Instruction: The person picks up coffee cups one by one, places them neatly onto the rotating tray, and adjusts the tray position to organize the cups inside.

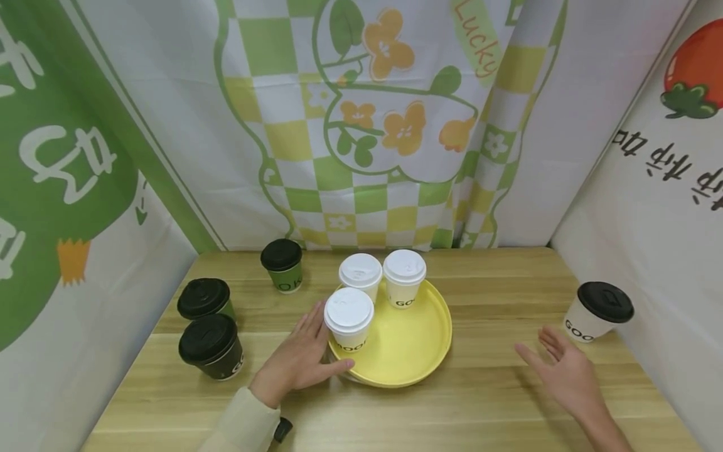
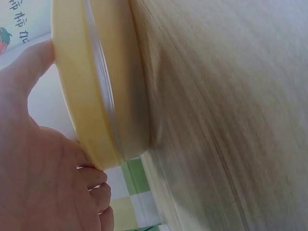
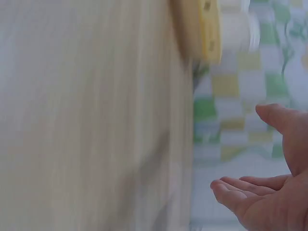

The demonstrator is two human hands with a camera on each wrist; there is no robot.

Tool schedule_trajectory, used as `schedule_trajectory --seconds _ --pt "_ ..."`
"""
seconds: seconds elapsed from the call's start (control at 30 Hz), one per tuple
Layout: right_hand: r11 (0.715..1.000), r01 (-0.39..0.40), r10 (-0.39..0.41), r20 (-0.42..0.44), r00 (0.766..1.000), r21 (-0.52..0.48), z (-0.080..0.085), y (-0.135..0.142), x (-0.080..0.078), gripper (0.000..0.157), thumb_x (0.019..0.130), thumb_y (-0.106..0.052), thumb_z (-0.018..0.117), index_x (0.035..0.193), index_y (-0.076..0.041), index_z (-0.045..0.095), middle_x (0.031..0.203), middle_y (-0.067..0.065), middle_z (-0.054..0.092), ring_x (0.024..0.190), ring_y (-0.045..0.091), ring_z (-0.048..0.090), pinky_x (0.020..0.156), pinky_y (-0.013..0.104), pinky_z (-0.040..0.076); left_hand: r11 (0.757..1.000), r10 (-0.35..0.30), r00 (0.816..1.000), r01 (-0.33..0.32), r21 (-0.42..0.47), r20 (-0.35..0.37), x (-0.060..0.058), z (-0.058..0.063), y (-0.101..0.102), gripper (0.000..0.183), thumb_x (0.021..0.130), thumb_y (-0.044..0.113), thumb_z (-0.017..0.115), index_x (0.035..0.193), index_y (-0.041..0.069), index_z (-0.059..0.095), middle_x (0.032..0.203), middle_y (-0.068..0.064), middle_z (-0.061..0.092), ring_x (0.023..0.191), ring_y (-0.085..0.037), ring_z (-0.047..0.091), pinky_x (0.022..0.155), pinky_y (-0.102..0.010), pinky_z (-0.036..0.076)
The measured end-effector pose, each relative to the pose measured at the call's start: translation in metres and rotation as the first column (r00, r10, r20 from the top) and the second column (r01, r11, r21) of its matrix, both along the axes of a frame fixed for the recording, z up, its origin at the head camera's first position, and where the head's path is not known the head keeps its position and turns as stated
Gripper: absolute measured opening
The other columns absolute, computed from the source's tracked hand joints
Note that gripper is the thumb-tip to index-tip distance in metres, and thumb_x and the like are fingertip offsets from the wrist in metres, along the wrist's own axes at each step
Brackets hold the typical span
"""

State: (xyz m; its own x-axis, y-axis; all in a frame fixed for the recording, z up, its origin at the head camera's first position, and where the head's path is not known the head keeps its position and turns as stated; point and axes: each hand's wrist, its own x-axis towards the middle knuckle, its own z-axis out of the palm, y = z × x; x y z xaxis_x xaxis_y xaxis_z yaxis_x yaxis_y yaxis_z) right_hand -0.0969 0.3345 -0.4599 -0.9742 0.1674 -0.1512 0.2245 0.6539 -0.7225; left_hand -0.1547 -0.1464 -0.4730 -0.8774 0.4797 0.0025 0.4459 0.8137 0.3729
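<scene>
A round yellow tray [image 1: 415, 351] on the table holds three white paper cups with white lids: a front cup [image 1: 350, 319], a back-left cup [image 1: 361, 273] and a back-right cup [image 1: 404, 277]. My left hand [image 1: 302, 358] rests against the tray's left side, thumb along its front rim and straight fingers beside the front cup. From the left wrist, the thumb and fingers spread along the tray's wall [image 2: 79, 86]. At the right, my right hand [image 1: 567, 373] hovers with fingers extended, holding nothing. Just beyond it stands a white cup with a black lid [image 1: 599, 311].
On the left stand a black cup with a black lid [image 1: 211, 345], another black-lidded cup [image 1: 206, 298] behind it, and a green cup [image 1: 283, 265] farther back. A checked curtain [image 1: 367, 213] hangs behind the wooden table [image 1: 491, 402]; printed cloth walls flank both sides.
</scene>
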Motion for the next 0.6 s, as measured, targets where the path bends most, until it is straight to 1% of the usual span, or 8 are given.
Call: schedule_trajectory --seconds 0.07,0.13,0.23,0.3,0.4,0.47,0.6 --pt "0.999 0.032 -0.032 0.069 0.997 -0.001 -0.002 0.025 0.0 0.111 0.1 -0.067 0.058 0.165 0.009 0.01 0.167 0.037 0.027 0.153 0.055 0.033 0.12 0.057 0.04 1.0 0.0 1.0 0.0 0.002 0.0 0.0 -0.001 0.0 0.114 0.096 0.07 0.06 0.169 -0.001 0.008 0.176 -0.028 0.008 0.164 -0.045 0.012 0.133 -0.062 0.02" --pt "0.997 0.074 -0.075 0.118 0.99 0.006 -0.003 0.047 -0.001 0.112 0.102 -0.068 0.054 0.165 0.012 0.006 0.167 0.039 0.024 0.153 0.056 0.032 0.118 0.057 0.043 1.0 0.004 1.0 -0.004 -0.002 0.001 0.0 -0.001 0.0 0.114 0.096 0.07 0.059 0.169 0.0 0.007 0.176 -0.027 0.008 0.165 -0.044 0.012 0.133 -0.061 0.02" --pt "0.987 0.156 -0.16 0.153 0.975 0.035 -0.004 0.072 -0.004 0.111 0.102 -0.069 0.049 0.164 0.013 0.007 0.165 0.041 0.024 0.152 0.056 0.032 0.117 0.059 0.044 1.0 0.007 1.0 -0.007 -0.008 0.0 0.0 0.0 0.0 0.114 0.096 0.071 0.059 0.169 0.0 0.007 0.176 -0.027 0.007 0.165 -0.044 0.011 0.133 -0.061 0.019" --pt "0.972 0.224 -0.232 0.145 0.962 0.067 -0.005 0.083 -0.007 0.111 0.101 -0.07 0.049 0.163 0.014 0.011 0.163 0.04 0.028 0.151 0.056 0.034 0.118 0.061 0.042 1.0 0.007 1.0 -0.007 -0.01 0.001 0.0 0.001 0.0 0.114 0.096 0.071 0.058 0.169 0.0 0.007 0.176 -0.027 0.007 0.165 -0.043 0.011 0.134 -0.06 0.019" --pt "0.948 0.306 -0.314 0.112 0.943 0.084 -0.007 0.093 -0.012 0.112 0.099 -0.07 0.053 0.163 0.013 0.013 0.162 0.041 0.029 0.149 0.059 0.034 0.121 0.067 0.035 1.0 0.007 1.0 -0.006 -0.006 0.006 0.001 0.002 0.0 0.114 0.096 0.071 0.059 0.169 0.0 0.007 0.176 -0.028 0.008 0.165 -0.043 0.011 0.133 -0.061 0.019" --pt "0.937 0.334 -0.342 0.072 0.937 0.101 -0.01 0.097 -0.017 0.11 0.098 -0.068 0.057 0.162 0.013 0.019 0.16 0.042 0.033 0.147 0.06 0.036 0.12 0.068 0.035 1.0 0.012 1.0 -0.012 -0.003 0.011 0.001 0.002 0.0 0.114 0.096 0.07 0.06 0.169 0.0 0.008 0.176 -0.028 0.008 0.165 -0.043 0.011 0.133 -0.061 0.019" --pt "0.919 0.377 -0.378 -0.009 0.926 0.114 -0.016 0.103 -0.026 0.105 0.096 -0.064 0.064 0.158 0.014 0.03 0.155 0.044 0.04 0.142 0.059 0.043 0.114 0.067 0.041 1.0 0.005 1.0 -0.005 -0.013 0.011 0.001 0.001 0.001 0.114 0.096 0.071 0.059 0.169 -0.001 0.007 0.176 -0.027 0.007 0.165 -0.044 0.011 0.133 -0.061 0.018"
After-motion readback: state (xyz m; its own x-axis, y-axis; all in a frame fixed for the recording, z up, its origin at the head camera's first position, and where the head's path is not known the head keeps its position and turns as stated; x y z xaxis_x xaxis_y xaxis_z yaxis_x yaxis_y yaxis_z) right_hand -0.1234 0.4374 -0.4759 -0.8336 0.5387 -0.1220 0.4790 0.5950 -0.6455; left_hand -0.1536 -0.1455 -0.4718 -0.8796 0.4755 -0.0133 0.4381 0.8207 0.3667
